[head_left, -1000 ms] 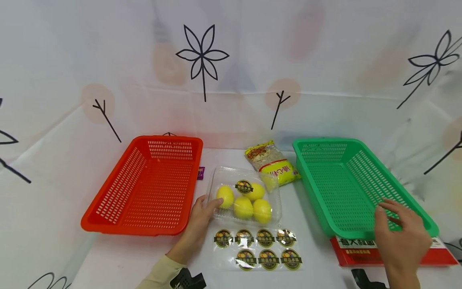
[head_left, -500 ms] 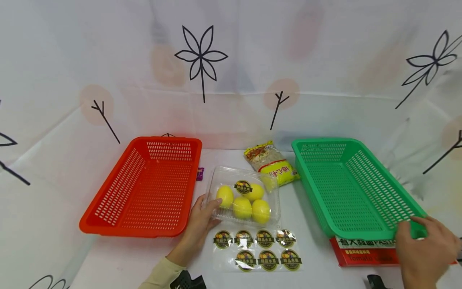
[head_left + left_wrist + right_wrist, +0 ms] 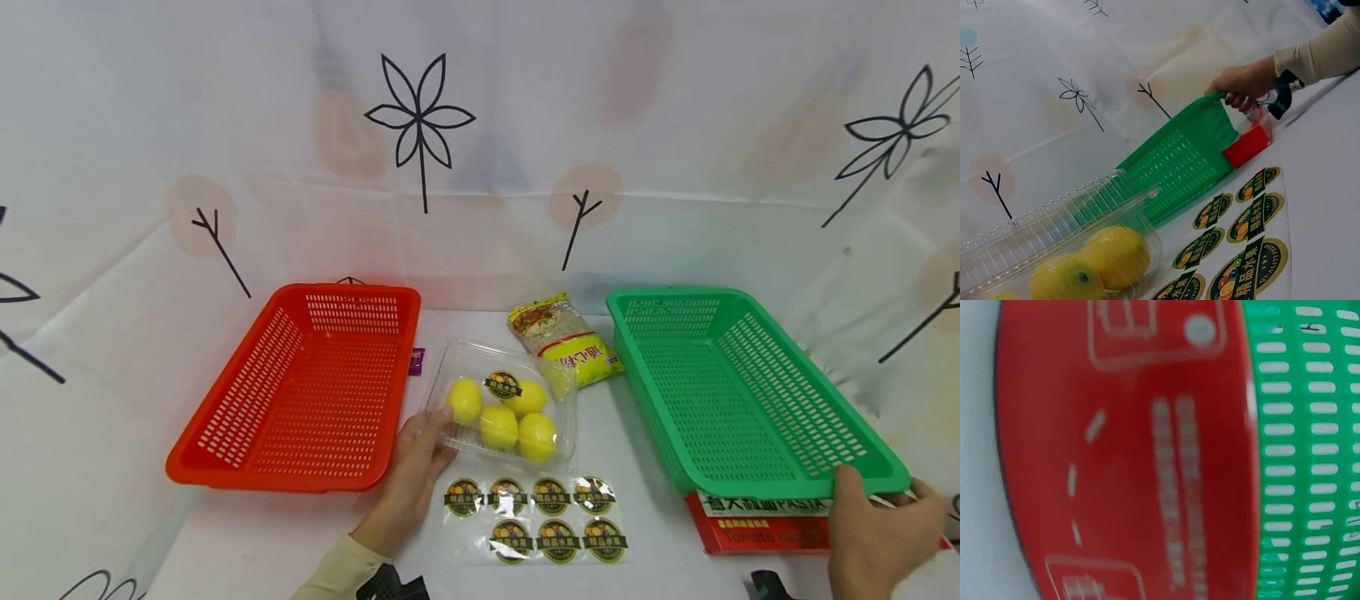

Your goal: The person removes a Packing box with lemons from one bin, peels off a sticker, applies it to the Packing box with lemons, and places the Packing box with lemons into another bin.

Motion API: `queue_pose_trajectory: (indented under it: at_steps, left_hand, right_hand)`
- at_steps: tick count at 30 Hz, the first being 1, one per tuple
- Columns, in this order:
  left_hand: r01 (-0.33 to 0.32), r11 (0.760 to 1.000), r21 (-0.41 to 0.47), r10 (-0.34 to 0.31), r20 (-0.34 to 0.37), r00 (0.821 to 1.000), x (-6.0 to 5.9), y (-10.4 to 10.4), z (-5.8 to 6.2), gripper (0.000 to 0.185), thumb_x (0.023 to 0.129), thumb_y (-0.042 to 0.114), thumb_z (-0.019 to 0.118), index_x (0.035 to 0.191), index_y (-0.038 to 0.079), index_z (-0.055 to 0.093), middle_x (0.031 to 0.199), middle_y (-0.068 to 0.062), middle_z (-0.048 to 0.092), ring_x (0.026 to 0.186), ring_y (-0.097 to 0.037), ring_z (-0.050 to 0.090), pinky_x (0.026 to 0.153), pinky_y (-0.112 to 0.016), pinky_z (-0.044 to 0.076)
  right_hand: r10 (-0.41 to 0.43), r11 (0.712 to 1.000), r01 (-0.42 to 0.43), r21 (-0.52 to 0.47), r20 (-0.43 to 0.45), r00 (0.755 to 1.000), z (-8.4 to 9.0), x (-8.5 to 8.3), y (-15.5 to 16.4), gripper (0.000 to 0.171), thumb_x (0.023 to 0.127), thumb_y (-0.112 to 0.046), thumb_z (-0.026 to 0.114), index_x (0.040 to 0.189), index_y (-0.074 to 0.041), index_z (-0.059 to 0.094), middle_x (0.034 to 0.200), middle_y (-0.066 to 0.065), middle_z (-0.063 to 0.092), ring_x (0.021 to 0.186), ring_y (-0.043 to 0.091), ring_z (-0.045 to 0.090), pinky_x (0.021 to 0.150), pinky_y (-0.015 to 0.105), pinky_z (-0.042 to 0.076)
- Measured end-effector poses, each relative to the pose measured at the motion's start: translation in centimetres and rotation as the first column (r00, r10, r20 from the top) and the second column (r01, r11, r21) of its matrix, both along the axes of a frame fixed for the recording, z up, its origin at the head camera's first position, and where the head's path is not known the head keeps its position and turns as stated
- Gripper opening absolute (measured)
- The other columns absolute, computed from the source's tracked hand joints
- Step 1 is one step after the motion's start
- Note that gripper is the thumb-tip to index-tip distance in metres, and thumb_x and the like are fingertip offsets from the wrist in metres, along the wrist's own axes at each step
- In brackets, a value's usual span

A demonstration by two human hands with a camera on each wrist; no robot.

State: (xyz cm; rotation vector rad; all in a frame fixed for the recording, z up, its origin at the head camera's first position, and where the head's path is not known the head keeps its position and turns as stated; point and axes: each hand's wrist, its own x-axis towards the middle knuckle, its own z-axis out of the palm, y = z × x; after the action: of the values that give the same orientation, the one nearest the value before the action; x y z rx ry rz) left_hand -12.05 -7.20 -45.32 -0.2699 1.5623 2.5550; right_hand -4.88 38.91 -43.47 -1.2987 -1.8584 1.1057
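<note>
My left hand [image 3: 411, 477] grips the near left corner of a clear plastic fruit box [image 3: 468, 360], thumb on the lid side. Inside lie several yellow fruits [image 3: 537, 437], and a round black-and-gold sticker [image 3: 502, 384] is on the lid. At the far right, my right hand [image 3: 888, 527] holds the near right corner of a green plastic basket [image 3: 731, 489]; the left wrist view shows its fingers curled over the rim. Below that basket's near end lies a red pasta box [image 3: 772, 536], which fills much of the right wrist view.
A clear sheet [image 3: 465, 542] with several round stickers lies just in front of the fruit box. To the left stands a red basket [image 3: 330, 479], with a small purple packet [image 3: 417, 361] beside it. A yellow bag of pasta [image 3: 581, 354] leans near the green basket.
My right hand has moved right and down from over the green basket's near edge to its near right corner, and now grips it. The fruit box has shifted slightly left in my left hand.
</note>
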Motion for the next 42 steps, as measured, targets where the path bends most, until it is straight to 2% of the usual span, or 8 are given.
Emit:
queue_pose_trajectory:
  at_steps: [4, 9, 13, 17, 20, 25, 34, 42]
  left_hand:
    - [0.014, 1.000, 0.026, -0.014, 0.004, 1.000, 0.2, 0.1, -0.1, 0.067, 0.102, 0.028, 0.068, 0.149, -0.005, 0.034, 0.133, -0.023, 0.047, 0.117, -0.036, 0.054, 0.098, -0.049, 0.054]
    - [0.005, 0.999, 0.054, -0.006, 0.010, 1.000, 0.1, 0.2, -0.3, 0.052, 0.102, 0.029, 0.067, 0.136, -0.007, 0.051, 0.129, -0.021, 0.057, 0.118, -0.036, 0.057, 0.100, -0.051, 0.052]
    - [0.019, 0.997, 0.078, -0.019, -0.002, 1.000, 0.0, 0.3, -0.4, 0.055, 0.103, 0.031, 0.066, 0.136, -0.010, 0.051, 0.136, -0.022, 0.054, 0.130, -0.038, 0.053, 0.108, -0.051, 0.046]
    - [0.029, 0.995, 0.092, -0.029, -0.007, 1.000, 0.0, 0.4, -0.3, 0.058, 0.104, 0.032, 0.065, 0.138, -0.011, 0.048, 0.142, -0.024, 0.048, 0.138, -0.040, 0.045, 0.111, -0.052, 0.042]
    - [0.018, 0.994, 0.105, -0.020, 0.017, 1.000, 0.0, 0.4, -0.2, 0.055, 0.104, 0.032, 0.065, 0.138, -0.009, 0.050, 0.141, -0.023, 0.047, 0.136, -0.042, 0.046, 0.108, -0.055, 0.045]
    - [0.021, 0.993, 0.119, -0.027, 0.051, 0.998, 0.0, 0.5, -0.1, 0.052, 0.102, 0.031, 0.066, 0.135, -0.006, 0.050, 0.136, -0.022, 0.043, 0.125, -0.042, 0.052, 0.100, -0.057, 0.051]
    - [-0.006, 0.995, 0.101, 0.002, 0.041, 0.999, 0.0, 0.6, -0.5, 0.029, 0.103, 0.028, 0.066, 0.122, 0.006, 0.059, 0.122, -0.012, 0.062, 0.118, -0.031, 0.059, 0.101, -0.048, 0.050]
    - [0.019, 0.990, 0.140, -0.023, 0.026, 0.999, 0.1, 0.8, -0.8, 0.037, 0.103, 0.028, 0.062, 0.125, -0.002, 0.059, 0.126, -0.023, 0.054, 0.113, -0.037, 0.062, 0.098, -0.058, 0.052]
  right_hand:
    - [-0.017, 1.000, 0.017, 0.005, -0.074, 0.997, -0.1, -0.1, 0.1, 0.064, 0.098, -0.031, 0.055, 0.158, -0.022, 0.035, 0.114, -0.025, 0.038, 0.085, -0.013, 0.036, 0.068, -0.001, 0.031]
    - [-0.019, 0.999, 0.024, 0.037, -0.121, 0.992, -0.5, -0.2, 0.0, 0.061, 0.097, -0.030, 0.056, 0.156, -0.020, 0.040, 0.106, -0.026, 0.035, 0.083, -0.014, 0.038, 0.067, -0.001, 0.031]
    - [-0.022, 0.999, 0.027, 0.034, -0.139, 0.990, -0.6, -0.2, 0.0, 0.061, 0.097, -0.029, 0.056, 0.155, -0.022, 0.040, 0.109, -0.026, 0.036, 0.085, -0.014, 0.039, 0.071, 0.001, 0.034]
    - [-0.023, 0.999, 0.028, 0.038, -0.130, 0.991, -0.8, -0.3, 0.1, 0.061, 0.097, -0.030, 0.055, 0.156, -0.025, 0.039, 0.124, -0.021, 0.041, 0.090, -0.014, 0.038, 0.079, 0.007, 0.038]
    - [-0.021, 0.999, 0.026, 0.044, -0.112, 0.993, -1.0, -0.4, 0.2, 0.060, 0.098, -0.030, 0.053, 0.156, -0.027, 0.037, 0.134, -0.015, 0.042, 0.093, -0.013, 0.038, 0.080, 0.007, 0.036]
    - [-0.019, 0.998, 0.027, 0.060, -0.114, 0.993, -1.4, -0.5, 0.1, 0.058, 0.099, -0.030, 0.051, 0.156, -0.026, 0.038, 0.133, -0.015, 0.043, 0.095, -0.011, 0.038, 0.075, 0.003, 0.032]
    - [0.009, 1.000, -0.006, 0.023, -0.150, 0.989, -1.8, -0.6, 0.1, 0.058, 0.102, -0.030, 0.051, 0.157, -0.028, 0.034, 0.134, -0.015, 0.042, 0.097, -0.008, 0.040, 0.077, 0.003, 0.035]
    - [0.023, 1.000, -0.020, 0.019, -0.161, 0.987, -1.8, -0.4, 0.4, 0.057, 0.103, -0.030, 0.052, 0.156, -0.029, 0.033, 0.133, -0.014, 0.043, 0.098, -0.008, 0.042, 0.076, 0.002, 0.035]
